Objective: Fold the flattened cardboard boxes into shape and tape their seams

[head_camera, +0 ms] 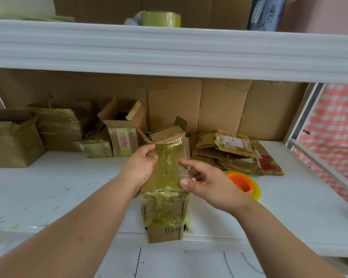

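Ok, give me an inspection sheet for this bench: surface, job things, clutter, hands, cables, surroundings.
Surface: white bench, scuffed with dark marks.
Job things: taped box in hand at the front edge; flat boxes stacked right; tape roll with orange core beside them.
Clutter: open boxes and wrapped boxes at the back left.
Hands: left hand grips the box's left edge; right hand at its right side, fingers loose, contact unclear.
Cables: nothing seen.
Surroundings: shelf above with a second roll; cardboard backing; checked cloth right.

White lower shelf (72, 189) carries: tall taped brown cardboard box (165, 197) at grip; orange-cored yellow tape roll (247, 184) right; flattened cardboard stack (235, 153) right-rear; assembled boxes (121, 129) left-rear.
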